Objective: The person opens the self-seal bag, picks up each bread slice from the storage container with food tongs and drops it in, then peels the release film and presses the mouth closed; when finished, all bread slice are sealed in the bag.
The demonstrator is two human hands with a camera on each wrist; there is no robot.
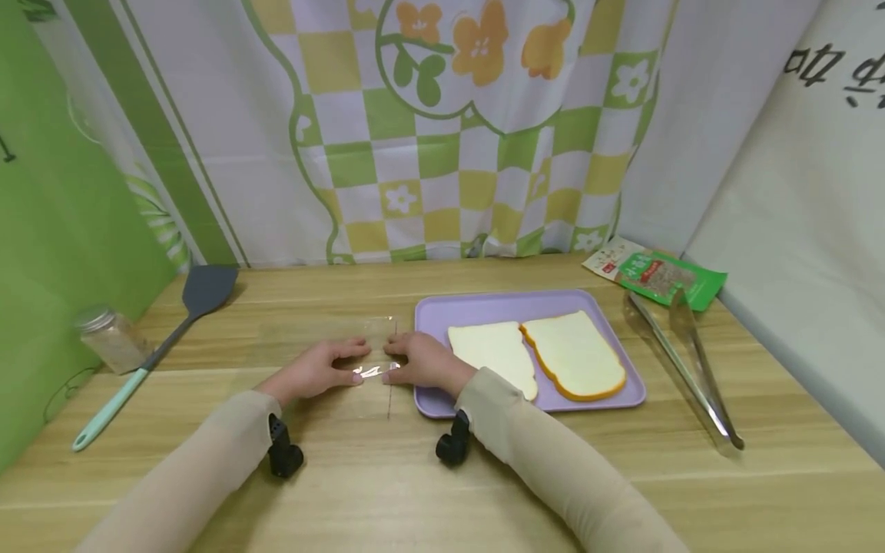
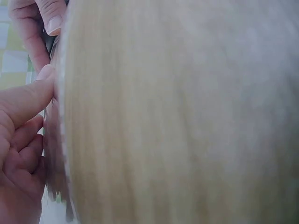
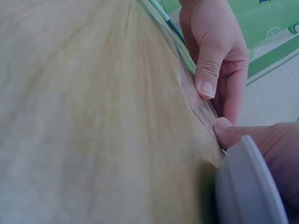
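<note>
A clear plastic film [image 1: 373, 399], perhaps a bag, lies on the table left of the lilac tray; its outline is faint. My left hand [image 1: 321, 369] holds it, thumb tip at its near part and fingers farther back. Facing it, my right hand [image 1: 425, 361] pinches the film beside the tray, the thumbs close together with a shiny strip between them. In the left wrist view, the left thumb [image 2: 32, 95] meets the film's edge, fingers curled behind. The right wrist view shows the right thumb [image 3: 247, 137] touching the film; its fingers are mostly hidden.
Two bread slices [image 1: 574, 357] lie in the lilac tray [image 1: 477, 303]. Tongs [image 1: 684, 369] and a green packet [image 1: 664, 276] lie to the right. On the left are a spatula [image 1: 166, 342] and a glass jar [image 1: 114, 342]. A patterned curtain [image 1: 449, 169] hangs behind.
</note>
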